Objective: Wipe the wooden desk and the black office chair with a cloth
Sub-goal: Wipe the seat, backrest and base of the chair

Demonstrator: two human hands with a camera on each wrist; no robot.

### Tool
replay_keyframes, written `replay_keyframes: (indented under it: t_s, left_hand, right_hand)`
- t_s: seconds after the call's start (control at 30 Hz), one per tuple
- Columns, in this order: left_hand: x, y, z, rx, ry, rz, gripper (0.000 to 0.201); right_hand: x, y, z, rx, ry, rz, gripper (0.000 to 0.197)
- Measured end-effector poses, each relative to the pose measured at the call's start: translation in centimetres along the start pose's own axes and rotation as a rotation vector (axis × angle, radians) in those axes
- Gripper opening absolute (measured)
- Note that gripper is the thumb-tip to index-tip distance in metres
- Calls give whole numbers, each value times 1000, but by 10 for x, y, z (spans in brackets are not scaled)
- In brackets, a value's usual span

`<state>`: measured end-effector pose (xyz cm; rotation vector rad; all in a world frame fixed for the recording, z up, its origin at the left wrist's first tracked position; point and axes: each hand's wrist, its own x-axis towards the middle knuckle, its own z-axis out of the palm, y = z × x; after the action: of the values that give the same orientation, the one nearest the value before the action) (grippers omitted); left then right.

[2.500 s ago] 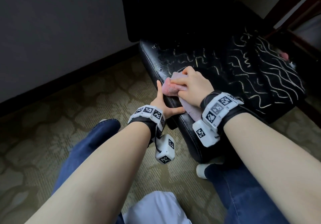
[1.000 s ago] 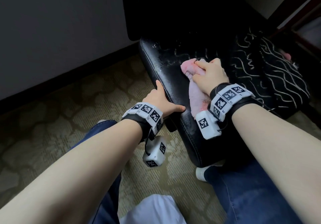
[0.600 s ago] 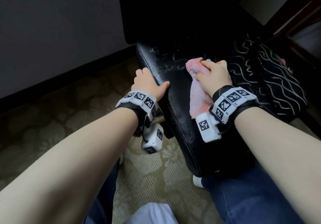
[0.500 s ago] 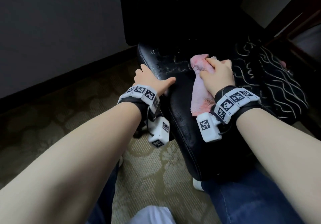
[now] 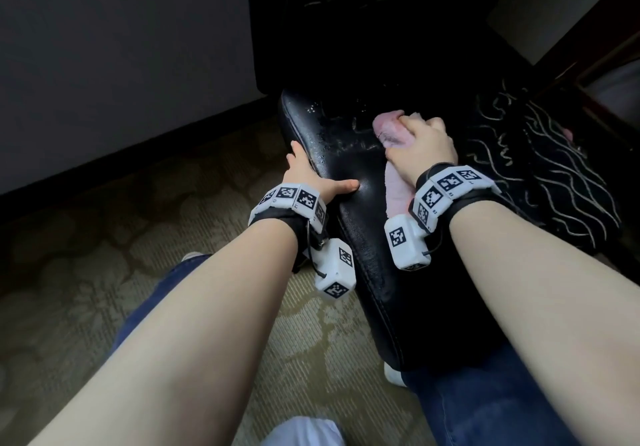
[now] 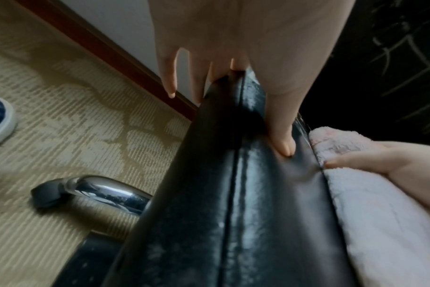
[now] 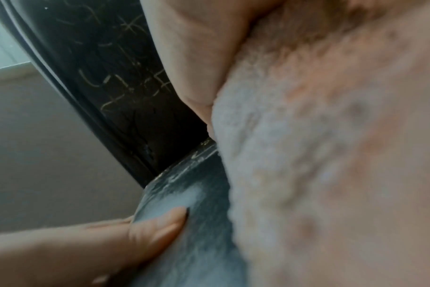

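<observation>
Right hand (image 5: 427, 148) curled around pink cloth (image 5: 391, 127), pressing it on black chair seat (image 5: 363, 224) near the backrest; left hand (image 5: 304, 175) clasping the seat's left edge, thumb on top, fingers over the side above carpet (image 5: 121, 238).

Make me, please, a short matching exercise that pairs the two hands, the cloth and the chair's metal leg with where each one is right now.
Things:
1. left hand
2. right hand
3. pink cloth
4. chrome chair leg

Places:
A. over the carpet, under the seat
B. gripping the seat's side edge
C. spread on the black seat
D. pressing down on the cloth

Pairs: 1-B, 2-D, 3-C, 4-A
</observation>
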<state>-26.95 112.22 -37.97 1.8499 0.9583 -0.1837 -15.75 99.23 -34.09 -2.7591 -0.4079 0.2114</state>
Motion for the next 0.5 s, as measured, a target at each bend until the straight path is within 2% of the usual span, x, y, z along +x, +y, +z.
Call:
replay_keyframes:
  t_s: [0.1,0.17,0.33,0.4,0.5]
  left_hand:
    - [3,0,-1,15,3,-10,132]
    - [4,-1,-2,29,9,-5,131]
    - [4,-3,-3,69,2,3,125]
    - [4,-2,-5,72,-26,-6,130]
    - [4,-3,-5,39,-36,-12,135]
  right_hand:
    - [-9,-10,5,-22,-40,-97,41]
    - [-16,-18,9,-28,-85,-178,44]
    - [-25,-28,12,-9,-253,-437,45]
    - [-21,-25,7,-21,-282,-465,45]
    - [-17,-17,2,-102,-230,-434,47]
